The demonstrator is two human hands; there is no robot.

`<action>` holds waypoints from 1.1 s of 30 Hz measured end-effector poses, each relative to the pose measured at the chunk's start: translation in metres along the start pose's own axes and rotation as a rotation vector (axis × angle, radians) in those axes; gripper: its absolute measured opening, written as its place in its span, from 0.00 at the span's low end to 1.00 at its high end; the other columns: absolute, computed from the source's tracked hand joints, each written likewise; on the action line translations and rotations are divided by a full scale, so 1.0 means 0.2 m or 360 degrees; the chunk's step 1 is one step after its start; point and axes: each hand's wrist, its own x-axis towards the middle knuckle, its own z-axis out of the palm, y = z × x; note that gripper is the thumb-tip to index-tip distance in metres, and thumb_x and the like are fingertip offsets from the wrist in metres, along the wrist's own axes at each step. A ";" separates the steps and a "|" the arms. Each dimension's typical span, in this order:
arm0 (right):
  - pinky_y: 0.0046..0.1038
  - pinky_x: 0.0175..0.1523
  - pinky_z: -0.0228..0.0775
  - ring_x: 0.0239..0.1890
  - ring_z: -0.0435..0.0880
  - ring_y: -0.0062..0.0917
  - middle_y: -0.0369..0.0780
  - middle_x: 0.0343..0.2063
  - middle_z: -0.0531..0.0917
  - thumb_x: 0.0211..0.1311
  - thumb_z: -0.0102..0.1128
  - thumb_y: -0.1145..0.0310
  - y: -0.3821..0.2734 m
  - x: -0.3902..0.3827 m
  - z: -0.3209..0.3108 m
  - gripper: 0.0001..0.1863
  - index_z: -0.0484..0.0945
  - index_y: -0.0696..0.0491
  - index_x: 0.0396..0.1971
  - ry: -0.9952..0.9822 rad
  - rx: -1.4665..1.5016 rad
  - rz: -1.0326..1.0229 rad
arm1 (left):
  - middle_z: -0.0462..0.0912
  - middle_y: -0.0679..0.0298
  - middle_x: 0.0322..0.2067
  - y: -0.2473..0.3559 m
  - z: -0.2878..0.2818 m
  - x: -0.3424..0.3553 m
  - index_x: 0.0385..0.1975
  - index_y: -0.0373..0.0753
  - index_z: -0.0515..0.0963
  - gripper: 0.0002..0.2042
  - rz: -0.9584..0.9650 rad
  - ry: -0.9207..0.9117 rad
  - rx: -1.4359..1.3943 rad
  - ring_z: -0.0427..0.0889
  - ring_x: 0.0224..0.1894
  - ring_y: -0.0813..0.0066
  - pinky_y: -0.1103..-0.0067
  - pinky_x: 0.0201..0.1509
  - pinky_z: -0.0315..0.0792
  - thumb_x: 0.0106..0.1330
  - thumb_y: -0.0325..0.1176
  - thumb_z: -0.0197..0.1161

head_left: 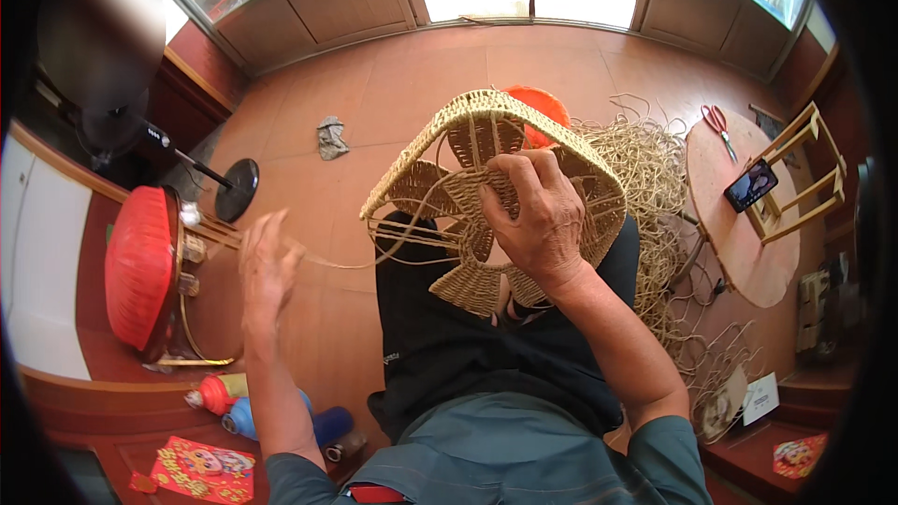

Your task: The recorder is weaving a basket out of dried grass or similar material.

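Observation:
A half-woven basket [491,103] of straw-coloured cord rests tilted on my lap, with a thick braided rim and petal-shaped woven panels inside. My right hand [538,215] is over its middle, thumb and fingers closed on the weave; exactly what the fingertips pinch is partly hidden. Out to the left, my left hand [268,262] is raised and slightly blurred, its fingers together on a thin cord [351,267]. That strand runs from the hand back to the basket's left side, where another loop of cord curves over bare frame bars.
A heap of loose cord [645,187] lies right of my legs, beside a round board [748,266] bearing red-handled scissors [718,131], a phone [751,186] and a small wooden frame [823,210]. An orange container [543,108] stands behind the basket. A fan [238,189] and red stool [140,266] are left.

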 end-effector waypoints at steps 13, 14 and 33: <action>0.39 0.45 0.79 0.41 0.87 0.36 0.38 0.46 0.84 0.64 0.79 0.64 0.00 0.01 0.01 0.18 0.85 0.46 0.52 -0.0055 -0.0111 -0.0021 | 0.93 0.49 0.43 1.00 0.22 0.21 0.62 0.35 0.81 0.18 -0.0028 0.0082 -0.1134 0.93 0.45 0.48 0.63 0.50 0.85 0.75 0.29 0.71; 0.39 0.45 0.79 0.41 0.88 0.36 0.38 0.46 0.84 0.64 0.79 0.65 0.00 0.00 0.00 0.18 0.85 0.46 0.52 -0.0070 -0.0117 -0.0008 | 0.93 0.50 0.41 0.99 0.23 0.22 0.59 0.35 0.82 0.14 0.0013 0.0190 -0.1191 0.94 0.43 0.49 0.63 0.46 0.86 0.77 0.30 0.70; 0.24 0.35 0.78 0.24 0.77 0.16 0.42 0.58 0.82 0.66 0.74 0.80 0.07 -0.01 -0.02 0.26 0.80 0.53 0.63 0.0099 0.0220 0.0175 | 0.91 0.51 0.31 0.90 0.14 0.30 0.46 0.35 0.89 0.10 -0.0044 -0.0064 -0.1216 0.93 0.35 0.57 0.67 0.41 0.82 0.75 0.28 0.61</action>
